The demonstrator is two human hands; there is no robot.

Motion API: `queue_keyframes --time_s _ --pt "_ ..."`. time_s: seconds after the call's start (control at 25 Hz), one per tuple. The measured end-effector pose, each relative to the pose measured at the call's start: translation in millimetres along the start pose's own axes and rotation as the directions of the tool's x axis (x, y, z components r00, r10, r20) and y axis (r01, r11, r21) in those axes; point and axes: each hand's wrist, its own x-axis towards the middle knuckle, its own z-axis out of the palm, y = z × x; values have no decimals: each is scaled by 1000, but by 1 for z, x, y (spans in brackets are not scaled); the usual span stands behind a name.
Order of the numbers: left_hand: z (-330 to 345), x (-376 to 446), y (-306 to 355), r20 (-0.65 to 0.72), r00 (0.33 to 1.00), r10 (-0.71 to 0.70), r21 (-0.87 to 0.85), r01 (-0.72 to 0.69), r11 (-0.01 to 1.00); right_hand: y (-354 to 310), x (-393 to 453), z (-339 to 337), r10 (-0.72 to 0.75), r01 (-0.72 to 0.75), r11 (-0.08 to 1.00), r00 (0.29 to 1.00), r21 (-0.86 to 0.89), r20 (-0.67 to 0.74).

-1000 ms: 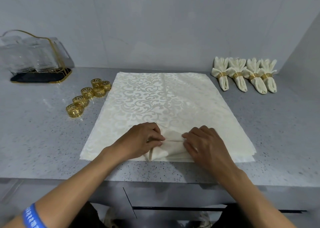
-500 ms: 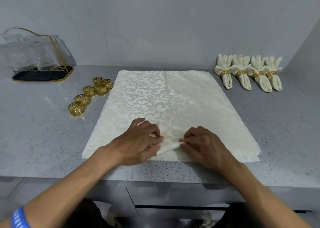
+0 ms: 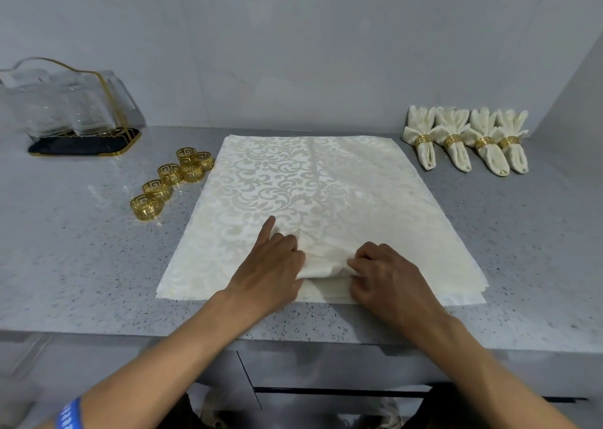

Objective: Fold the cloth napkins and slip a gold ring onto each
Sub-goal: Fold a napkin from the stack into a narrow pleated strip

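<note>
At the desk's (image 3: 81,265) front edge, the left hand (image 3: 270,265) and right hand (image 3: 388,272) pinch pleats into the top cream damask cloth napkin (image 3: 313,184), apparently mid-fold; next likely needs a gold ring (image 3: 146,206).

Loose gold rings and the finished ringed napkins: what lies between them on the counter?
In the head view, only the spread stack of flat napkins lies between the loose gold rings and the ringed napkins.
</note>
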Motion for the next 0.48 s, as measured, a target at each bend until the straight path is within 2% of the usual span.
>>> queue_keyframes --time_s 0.08,0.16,0.28,0.48 --pt "-1 1 -1 10 999 32 62 -33 998 -7 -4 2 45 -47 997 999 -69 -19" --pt "0 4 -4 -37 996 80 88 -77 993 -9 -6 4 56 -59 996 997 -65 -46" --pt "5 9 -11 -121 986 119 16 -118 993 -6 -4 4 72 -73 997 995 -6 -68" --pt "4 8 -19 -89 994 60 -60 -66 996 -4 1 3 112 -113 994 990 -9 -85"
